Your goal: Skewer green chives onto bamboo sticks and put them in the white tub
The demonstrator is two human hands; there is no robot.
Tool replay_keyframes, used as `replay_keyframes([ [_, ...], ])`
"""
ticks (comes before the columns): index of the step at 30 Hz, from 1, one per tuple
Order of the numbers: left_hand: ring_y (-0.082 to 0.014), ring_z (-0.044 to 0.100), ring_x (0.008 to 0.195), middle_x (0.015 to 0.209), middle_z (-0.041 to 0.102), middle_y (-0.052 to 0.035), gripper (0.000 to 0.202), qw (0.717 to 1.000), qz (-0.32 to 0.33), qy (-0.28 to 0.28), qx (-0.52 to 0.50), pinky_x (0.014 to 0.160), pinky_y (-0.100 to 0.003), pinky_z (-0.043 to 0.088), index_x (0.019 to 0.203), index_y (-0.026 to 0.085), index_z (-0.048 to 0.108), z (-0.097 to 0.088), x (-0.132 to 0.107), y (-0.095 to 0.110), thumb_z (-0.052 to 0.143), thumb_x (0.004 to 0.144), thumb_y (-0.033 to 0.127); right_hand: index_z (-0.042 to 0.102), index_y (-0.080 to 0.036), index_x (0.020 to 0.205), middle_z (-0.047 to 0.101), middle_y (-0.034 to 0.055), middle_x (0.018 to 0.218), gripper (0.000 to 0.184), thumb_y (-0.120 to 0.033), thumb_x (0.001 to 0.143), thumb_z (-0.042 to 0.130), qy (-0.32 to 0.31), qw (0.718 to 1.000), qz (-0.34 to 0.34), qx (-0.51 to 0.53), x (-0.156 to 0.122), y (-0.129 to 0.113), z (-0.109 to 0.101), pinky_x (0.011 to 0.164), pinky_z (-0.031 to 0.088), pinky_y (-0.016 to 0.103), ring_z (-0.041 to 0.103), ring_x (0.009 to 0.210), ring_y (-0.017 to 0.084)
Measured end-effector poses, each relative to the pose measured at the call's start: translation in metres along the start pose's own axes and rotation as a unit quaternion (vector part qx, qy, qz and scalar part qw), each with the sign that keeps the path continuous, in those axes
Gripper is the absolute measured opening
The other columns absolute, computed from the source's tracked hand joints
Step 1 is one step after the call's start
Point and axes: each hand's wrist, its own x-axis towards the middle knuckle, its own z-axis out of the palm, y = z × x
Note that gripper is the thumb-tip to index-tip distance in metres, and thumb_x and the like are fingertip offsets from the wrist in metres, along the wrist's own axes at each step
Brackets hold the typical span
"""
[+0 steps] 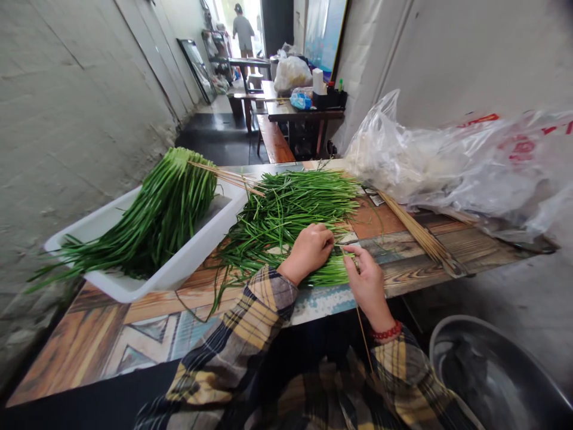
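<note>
A wide layer of garlic chives (304,194) lies on the wood-patterned table, with pale cut ends toward the right. My left hand (311,251) rests on the front bunch with its fingers curled round stalks near the cut ends; its fingertips are partly hidden. Just to the right, my right hand (367,280) pinches a thin bamboo skewer (362,331), whose long end hangs down toward my lap. The skewer's tip is by the stalk ends, but I cannot tell whether it pierces them. At left, a white tray (165,275) holds threaded chives (179,197) with several skewers (228,177) sticking out.
A bundle of bamboo skewers (414,230) lies at the right of the table (89,322), beside large clear plastic bags (447,161). A grey basin (492,370) stands low at the right. Beyond are a bench (275,140), another table and a distant person (243,31).
</note>
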Motion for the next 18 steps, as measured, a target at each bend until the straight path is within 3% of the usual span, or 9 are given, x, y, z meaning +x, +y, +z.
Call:
replay_keyframes([
  [7,-0.012,0.054,0.07,0.075,0.06,-0.0009,0.01,0.984,-0.022,0.036,-0.176,0.066,-0.023,0.043,0.079,0.014,0.063,-0.0017,-0.0035,-0.001,0.055,0.077,0.009,0.065,-0.018,0.102,0.072,0.0097,0.102,0.027,-0.034,0.09,0.047,-0.002,0.999,-0.022,-0.024,0.0008,-0.006,-0.0034,0.082,0.048,0.036,0.066,0.094,0.024],
  [18,-0.0134,0.06,0.074,0.077,0.066,-0.0037,0.013,0.978,-0.018,0.02,-0.209,0.07,-0.023,0.046,0.077,0.013,0.069,-0.0024,-0.0048,-0.0009,0.057,0.079,0.011,0.067,-0.019,0.105,0.073,0.0068,0.093,0.03,-0.037,0.09,0.048,-0.016,1.0,0.012,-0.019,0.0,-0.0098,-0.0058,0.074,0.051,0.033,0.068,0.083,0.023],
])
